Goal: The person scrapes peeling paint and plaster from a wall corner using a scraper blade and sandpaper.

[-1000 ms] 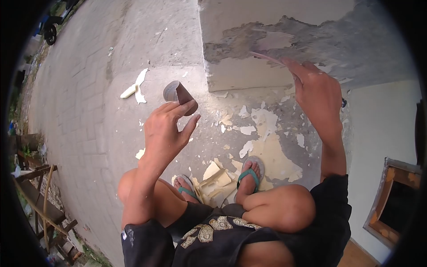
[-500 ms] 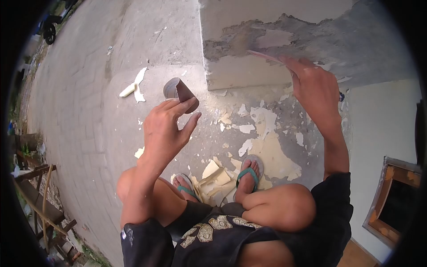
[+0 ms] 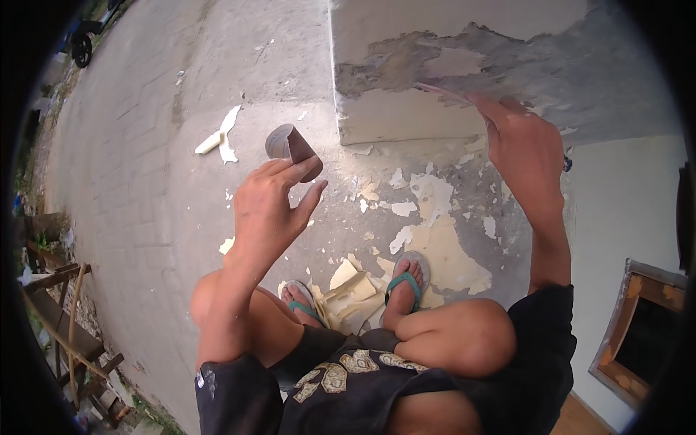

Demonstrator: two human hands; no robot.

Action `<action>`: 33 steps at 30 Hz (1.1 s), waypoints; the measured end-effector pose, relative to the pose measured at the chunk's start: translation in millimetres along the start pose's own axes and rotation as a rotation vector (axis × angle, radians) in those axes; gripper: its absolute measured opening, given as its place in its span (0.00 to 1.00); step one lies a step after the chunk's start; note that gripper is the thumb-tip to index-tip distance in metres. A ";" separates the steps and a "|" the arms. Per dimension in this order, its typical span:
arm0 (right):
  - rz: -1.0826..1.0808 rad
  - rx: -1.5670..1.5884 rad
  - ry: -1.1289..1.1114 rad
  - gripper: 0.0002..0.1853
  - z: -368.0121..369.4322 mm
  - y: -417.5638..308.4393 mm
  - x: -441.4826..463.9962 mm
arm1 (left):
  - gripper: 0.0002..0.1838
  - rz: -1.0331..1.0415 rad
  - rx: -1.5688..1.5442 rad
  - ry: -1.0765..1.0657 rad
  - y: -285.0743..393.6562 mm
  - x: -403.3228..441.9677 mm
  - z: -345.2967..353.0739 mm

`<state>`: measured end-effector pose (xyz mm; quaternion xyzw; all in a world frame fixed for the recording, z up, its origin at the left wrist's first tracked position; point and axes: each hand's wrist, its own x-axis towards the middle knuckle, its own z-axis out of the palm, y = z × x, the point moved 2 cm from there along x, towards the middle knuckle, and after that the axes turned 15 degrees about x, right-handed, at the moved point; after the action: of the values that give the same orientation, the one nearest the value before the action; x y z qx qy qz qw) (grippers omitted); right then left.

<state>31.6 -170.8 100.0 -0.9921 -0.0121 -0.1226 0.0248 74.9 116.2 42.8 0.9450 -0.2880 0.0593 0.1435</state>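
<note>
My left hand (image 3: 270,196) is raised over the concrete, its fingers closed on a curled piece of sandpaper (image 3: 306,154) with a brown face and a greyish back. My right hand (image 3: 525,148) is up at the wall (image 3: 406,119), where the paint has come away in a ragged grey band. Between its fingers is a thin, flat, pinkish sheet (image 3: 444,92), its edge pointing left along the bared patch. Most of that sheet is hidden behind the hand, so its kind is unclear.
Peeled paint flakes (image 3: 442,239) cover the ground below the wall, with larger pieces (image 3: 351,290) between my sandalled feet. A curled paint strip (image 3: 221,138) lies farther left. A wooden frame (image 3: 641,326) is at the right, a wooden stand (image 3: 65,326) at the left.
My right hand and the pinkish sheet have shifted slightly right along the wall. My left hand with the sandpaper has barely moved.
</note>
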 end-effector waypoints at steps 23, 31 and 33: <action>-0.017 0.018 -0.027 0.22 4.9 -7.8 5.6 | 0.16 0.006 -0.003 0.004 2.9 -4.2 -4.5; -0.102 0.015 -0.007 0.19 -3.3 -8.0 8.5 | 0.16 0.031 0.013 0.001 8.1 -0.6 -6.0; -0.117 0.009 0.013 0.18 -4.4 -8.7 9.4 | 0.16 0.023 0.004 0.010 7.3 -0.3 -5.8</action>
<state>39.5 -162.1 107.0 -0.9887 -0.0707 -0.1300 0.0223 70.4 112.3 49.9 0.9416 -0.2979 0.0665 0.1423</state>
